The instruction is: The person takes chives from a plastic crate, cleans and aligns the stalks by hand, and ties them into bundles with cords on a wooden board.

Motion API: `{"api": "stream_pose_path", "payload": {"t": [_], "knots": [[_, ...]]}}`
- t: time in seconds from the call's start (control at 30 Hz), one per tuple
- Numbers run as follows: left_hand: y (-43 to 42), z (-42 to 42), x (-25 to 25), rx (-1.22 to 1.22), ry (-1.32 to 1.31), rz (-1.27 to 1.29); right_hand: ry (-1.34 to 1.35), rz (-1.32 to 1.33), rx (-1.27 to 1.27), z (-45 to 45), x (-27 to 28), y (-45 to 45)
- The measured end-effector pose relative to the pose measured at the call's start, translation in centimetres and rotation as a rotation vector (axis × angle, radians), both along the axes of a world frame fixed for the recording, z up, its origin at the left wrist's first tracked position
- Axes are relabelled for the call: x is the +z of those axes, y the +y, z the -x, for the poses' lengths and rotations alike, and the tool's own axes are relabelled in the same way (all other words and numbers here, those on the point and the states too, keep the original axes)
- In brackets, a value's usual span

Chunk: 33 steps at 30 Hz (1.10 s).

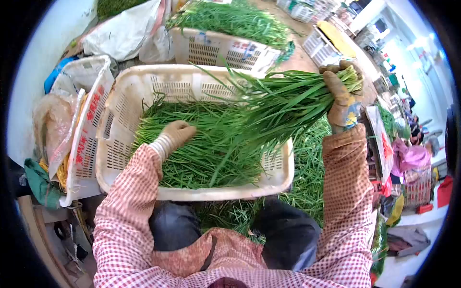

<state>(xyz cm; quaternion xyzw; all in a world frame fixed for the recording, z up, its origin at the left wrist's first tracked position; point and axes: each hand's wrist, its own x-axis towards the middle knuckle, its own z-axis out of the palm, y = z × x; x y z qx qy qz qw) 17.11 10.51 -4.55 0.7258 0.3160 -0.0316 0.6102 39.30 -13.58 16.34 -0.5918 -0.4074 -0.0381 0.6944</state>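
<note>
The head view shows two gloved hands above a large off-white plastic basket (192,193). The right hand (340,95) is clenched around a bunch of long green leaves (290,103) near its pale stem ends, holding it up beyond the basket's right side. The stems point right, and the leaf tips spread left over the basket's interior. The left hand (178,134) is over the loose greens (216,144) lying in the basket, its fingers curled under; whether they pinch any leaves cannot be told. More greens lie in a pile (309,165) right of the basket, below the bunch. Behind the basket is a second slatted basket (211,50) heaped with similar greens (230,21). At the left, a white crate (89,134) with red lettering leans tilted beside the basket, next to a clear plastic bag (48,117). A white sack (122,36) lies at the upper left.
</note>
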Motion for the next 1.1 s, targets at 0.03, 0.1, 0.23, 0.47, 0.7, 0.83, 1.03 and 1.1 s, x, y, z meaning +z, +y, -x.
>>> {"api": "stream_pose_path", "payload": {"t": [0.03,0.1,0.23,0.47,0.7,0.83,1.03,1.1], "knots": [[-2.9,1.0,3.6,-0.076,-0.084,0.217,-0.059,0.0,-0.032,1.0,0.6,-1.2],[-9.4,3.3,9.6,-0.274,-0.24,0.813,-0.072,-0.03,-0.034,4.4,1.6,-3.4],[-19.7,3.2,12.6,-0.541,-0.392,1.427,-0.346,0.14,-0.039,12.1,1.5,-6.8],[-25.3,5.6,13.0,-0.434,-0.367,1.727,-1.126,0.497,0.275,22.7,-2.9,-13.0],[-27.8,4.8,10.3,-0.382,-0.714,1.686,-1.022,0.616,0.51,26.3,-2.4,-16.7],[-28.7,3.3,11.2,-0.286,-0.586,1.465,-0.669,0.431,0.153,22.2,0.0,-23.1],[-35.0,-1.4,14.0,-0.588,-0.355,0.718,0.579,0.41,-0.108,12.9,-6.6,-34.5],[-38.7,-5.7,12.0,-0.921,-0.547,0.53,0.32,0.097,-0.066,11.6,-6.1,-34.8]]}}
